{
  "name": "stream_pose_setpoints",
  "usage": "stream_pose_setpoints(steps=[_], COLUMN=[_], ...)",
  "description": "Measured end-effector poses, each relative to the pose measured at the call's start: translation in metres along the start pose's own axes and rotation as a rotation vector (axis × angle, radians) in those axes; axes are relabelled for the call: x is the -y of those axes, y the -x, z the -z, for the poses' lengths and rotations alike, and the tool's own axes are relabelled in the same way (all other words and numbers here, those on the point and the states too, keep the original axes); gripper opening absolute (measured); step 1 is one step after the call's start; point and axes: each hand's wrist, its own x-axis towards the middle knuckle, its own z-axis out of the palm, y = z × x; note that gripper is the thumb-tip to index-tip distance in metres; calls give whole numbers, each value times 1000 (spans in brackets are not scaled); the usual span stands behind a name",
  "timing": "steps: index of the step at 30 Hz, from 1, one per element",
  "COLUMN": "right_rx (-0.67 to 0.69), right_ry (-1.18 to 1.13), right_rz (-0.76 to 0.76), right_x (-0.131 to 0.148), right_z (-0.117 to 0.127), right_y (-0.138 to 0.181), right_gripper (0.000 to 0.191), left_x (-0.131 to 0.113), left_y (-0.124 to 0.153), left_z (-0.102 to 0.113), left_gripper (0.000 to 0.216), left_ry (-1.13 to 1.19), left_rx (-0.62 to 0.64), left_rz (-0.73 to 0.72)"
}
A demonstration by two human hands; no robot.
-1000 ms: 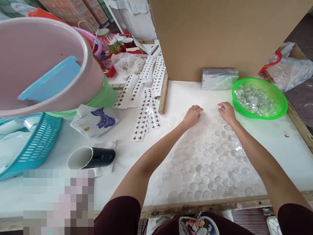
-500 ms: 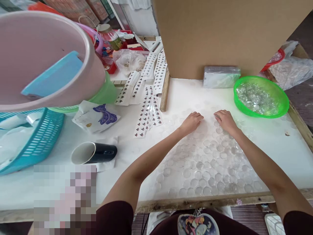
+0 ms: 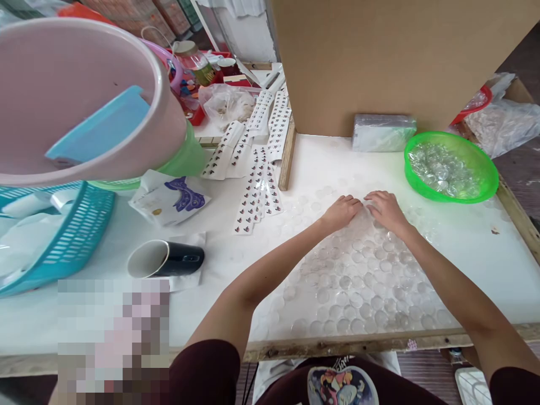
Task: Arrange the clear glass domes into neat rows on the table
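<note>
Many clear round discs (image 3: 356, 298) lie spread in a layer over the white tabletop in front of me. My left hand (image 3: 343, 212) rests low over the far part of this layer, fingers slightly bent and pointing away to the right. Just right of it, my right hand (image 3: 386, 211) is open, its thumb apart from the fingers and its fingertips turned left. The two sets of fingertips almost meet, with discs beneath them. Neither hand visibly grips anything, though the undersides are hidden.
A green basket (image 3: 451, 194) of clear pieces stands far right, beside a plastic-wrapped block (image 3: 383, 135) and a cardboard sheet (image 3: 363, 62). Sticker strips (image 3: 257, 191), a dark mug (image 3: 181, 260), a pink basin (image 3: 160, 84) and a blue basket (image 3: 90, 225) stand left. A wooden edge (image 3: 358, 344) runs along the front.
My left hand has moved right and my right hand slightly left, so their fingertips are now closer together. The whole view has shifted a little.
</note>
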Motion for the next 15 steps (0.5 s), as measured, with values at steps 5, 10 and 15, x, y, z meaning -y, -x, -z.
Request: stream_pose_setpoints(steps=[5,10,15], right_rx=[50,4,-123], right_ry=[-2,-152,-137], right_rz=[-9,-124,-112], right_x=[15,15,-1], right_z=[-11,-18,-12], right_y=[3,-2,-6], right_gripper=[28,31,26], left_x=[5,13,20], left_y=[-2,3,3], left_z=[-1,-3,-1], left_gripper=[30,31,33], left_ry=[56,180,122], left_rx=[-41,-102,-151], left_rz=[52,141,219])
